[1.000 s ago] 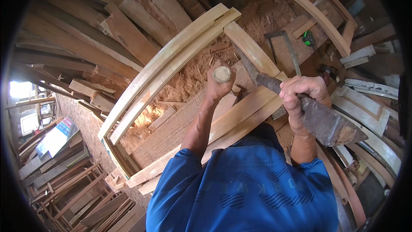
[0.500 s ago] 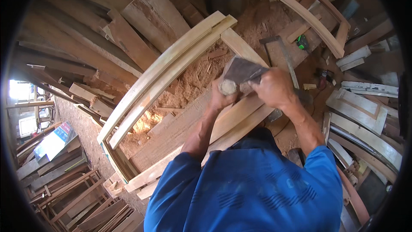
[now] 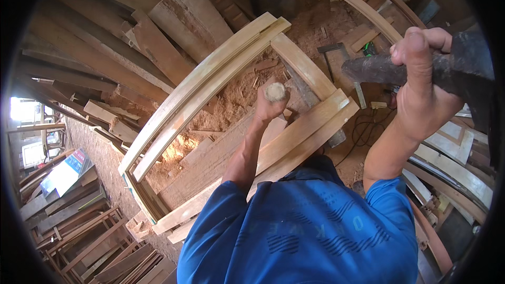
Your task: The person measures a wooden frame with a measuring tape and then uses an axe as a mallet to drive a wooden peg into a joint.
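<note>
My left hand (image 3: 270, 106) is closed around an upright chisel, whose pale, battered round handle end (image 3: 275, 92) faces up. The blade is hidden below the fist. That hand is over the right end of an arched wooden frame (image 3: 310, 126), near the joint of its short crosspiece (image 3: 302, 66) and the near rail. Raised high at the right, my right hand (image 3: 423, 87) grips a dark mallet (image 3: 379, 69), its thick part partly cut off by the picture's rim. The mallet is well apart from the chisel.
Wood shavings (image 3: 231, 105) and a board (image 3: 205, 165) lie inside the frame. A metal square (image 3: 342, 63) and a green tape measure (image 3: 370, 49) are beyond its right end. A cord (image 3: 363, 131) loops on the ground. Stacked planks (image 3: 184, 16) crowd the far side.
My right hand has swung the mallet from the chisel's handle end up and to the right. My left hand still holds the chisel in nearly the same place.
</note>
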